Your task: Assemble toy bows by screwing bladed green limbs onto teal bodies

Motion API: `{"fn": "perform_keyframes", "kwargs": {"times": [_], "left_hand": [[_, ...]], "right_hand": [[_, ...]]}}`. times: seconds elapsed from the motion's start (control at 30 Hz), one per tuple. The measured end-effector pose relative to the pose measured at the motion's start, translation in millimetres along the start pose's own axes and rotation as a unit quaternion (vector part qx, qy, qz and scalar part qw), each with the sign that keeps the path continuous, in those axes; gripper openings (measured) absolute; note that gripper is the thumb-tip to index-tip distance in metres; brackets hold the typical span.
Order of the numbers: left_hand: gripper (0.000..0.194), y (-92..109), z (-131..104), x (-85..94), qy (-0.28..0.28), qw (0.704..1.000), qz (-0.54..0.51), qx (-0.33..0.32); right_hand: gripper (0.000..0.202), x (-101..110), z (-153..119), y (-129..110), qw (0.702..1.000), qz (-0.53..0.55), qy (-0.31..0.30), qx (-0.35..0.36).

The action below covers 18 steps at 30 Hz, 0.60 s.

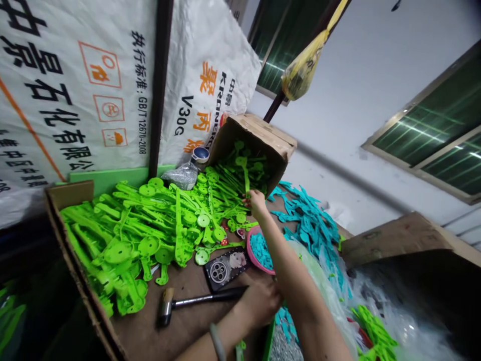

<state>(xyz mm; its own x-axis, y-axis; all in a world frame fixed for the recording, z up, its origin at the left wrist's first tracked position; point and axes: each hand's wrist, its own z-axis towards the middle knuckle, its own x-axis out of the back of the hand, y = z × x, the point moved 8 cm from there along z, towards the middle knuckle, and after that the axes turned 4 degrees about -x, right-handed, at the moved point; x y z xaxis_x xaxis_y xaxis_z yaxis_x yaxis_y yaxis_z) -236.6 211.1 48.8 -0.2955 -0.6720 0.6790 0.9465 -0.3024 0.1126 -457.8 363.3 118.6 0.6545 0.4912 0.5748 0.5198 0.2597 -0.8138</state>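
My right hand [256,201] reaches out to the mouth of a tipped cardboard box [259,128]. Its fingers are closed on the lower end of a bright green plastic part [244,170], long and thin with a round disc at the top. More green parts lie inside the box behind it. Closer to me, my left hand [265,301], below a wristband, is curled with its fingers mostly hidden; what it holds, if anything, I cannot make out. Just beyond it is a pink-rimmed bowl [252,250] of small blue pieces, partly covered by my right forearm.
A large heap of green parts [150,225] fills the left side. A hammer [195,301] and a phone [225,268] lie on the brown cardboard. Blue parts [311,220] are piled at right, beside clear plastic bags [323,281]. A tray of small metal pieces [283,346] sits near me.
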Motion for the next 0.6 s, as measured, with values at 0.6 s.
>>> {"fn": "perform_keyframes", "kwargs": {"times": [0.6], "left_hand": [[0.028,26,-47,99.0,0.043,0.523,-0.712,0.466]], "right_hand": [[0.056,158,-329,70,0.964,-0.034,0.1,0.242]]}}
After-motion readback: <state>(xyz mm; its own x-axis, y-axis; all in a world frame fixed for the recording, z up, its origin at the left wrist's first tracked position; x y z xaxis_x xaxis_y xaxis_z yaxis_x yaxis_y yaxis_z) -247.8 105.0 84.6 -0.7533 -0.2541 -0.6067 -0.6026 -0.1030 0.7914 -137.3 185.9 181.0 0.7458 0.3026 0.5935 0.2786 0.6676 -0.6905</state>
